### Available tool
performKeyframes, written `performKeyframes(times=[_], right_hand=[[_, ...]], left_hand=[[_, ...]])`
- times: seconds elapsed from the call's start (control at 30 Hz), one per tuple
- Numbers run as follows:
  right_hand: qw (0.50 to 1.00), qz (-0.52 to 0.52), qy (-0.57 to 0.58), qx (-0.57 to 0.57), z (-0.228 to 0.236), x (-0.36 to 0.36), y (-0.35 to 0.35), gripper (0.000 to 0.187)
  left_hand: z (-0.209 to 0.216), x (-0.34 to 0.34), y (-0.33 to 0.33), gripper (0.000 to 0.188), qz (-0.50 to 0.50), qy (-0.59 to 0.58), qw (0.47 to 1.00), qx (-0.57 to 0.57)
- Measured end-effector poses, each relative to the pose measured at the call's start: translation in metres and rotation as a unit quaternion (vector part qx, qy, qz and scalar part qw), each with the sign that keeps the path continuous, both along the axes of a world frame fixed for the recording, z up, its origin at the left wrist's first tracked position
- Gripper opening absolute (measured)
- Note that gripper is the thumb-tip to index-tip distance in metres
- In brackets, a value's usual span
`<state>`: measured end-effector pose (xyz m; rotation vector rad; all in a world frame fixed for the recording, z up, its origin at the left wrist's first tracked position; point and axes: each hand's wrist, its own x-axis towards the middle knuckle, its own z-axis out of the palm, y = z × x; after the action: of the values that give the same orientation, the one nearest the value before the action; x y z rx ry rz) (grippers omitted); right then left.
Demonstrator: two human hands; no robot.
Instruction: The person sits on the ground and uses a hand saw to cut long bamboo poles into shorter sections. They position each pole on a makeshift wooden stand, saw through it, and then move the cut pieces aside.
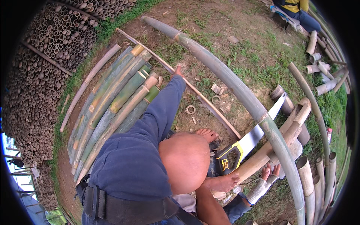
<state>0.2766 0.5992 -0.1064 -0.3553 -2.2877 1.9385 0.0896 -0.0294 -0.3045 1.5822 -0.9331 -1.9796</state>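
At the far left, well apart from the left hand, there is a big stack of cut bamboo culms [48, 97], with their round ends turned to the camera. Between this stack and the hand lie one pale bamboo pole [88, 85] and a row of green and brown bamboo poles [108, 108]. The left hand [179, 71], its arm stretched forward, is closed around a thin bamboo strip [217, 115]; the strip runs out on both sides of this hand. Just below and to the right of the hand, a small bamboo ring [186, 110] lies on the soil. To the right of the same hand, a handsaw [250, 141] with a yellow and black handle passes under a long curved bamboo pole [229, 82]. The right hand [264, 180], in a greyish fingerless glove, has its fingers extended and is near this pole; whether they touch, I cannot tell. Far beyond it sits a person in yellow clothing [291, 5].
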Motion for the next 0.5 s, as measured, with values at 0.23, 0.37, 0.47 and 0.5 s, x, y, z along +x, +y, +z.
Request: performKeyframes(times=[0.23, 0.37, 0.47, 0.5], right_hand=[[0.901, 0.160, 0.171, 0.366, 0.038, 0.003, -0.073, 0.070], [0.828, 0.157, 0.290, 0.453, 0.075, -0.003, -0.105, 0.079], [0.770, 0.217, 0.226, 0.555, 0.090, -0.018, -0.113, 0.082], [0.779, 0.236, 0.178, 0.552, 0.093, -0.023, -0.109, 0.081]], left_hand=[[0.114, -0.034, 0.002, 0.046, -0.027, 0.319, 0.942, 0.099], [0.159, 0.004, 0.045, 0.038, -0.094, 0.308, 0.939, 0.118], [0.177, 0.026, 0.105, 0.034, -0.141, 0.325, 0.922, 0.158], [0.182, 0.027, 0.130, 0.034, -0.160, 0.324, 0.921, 0.149]])
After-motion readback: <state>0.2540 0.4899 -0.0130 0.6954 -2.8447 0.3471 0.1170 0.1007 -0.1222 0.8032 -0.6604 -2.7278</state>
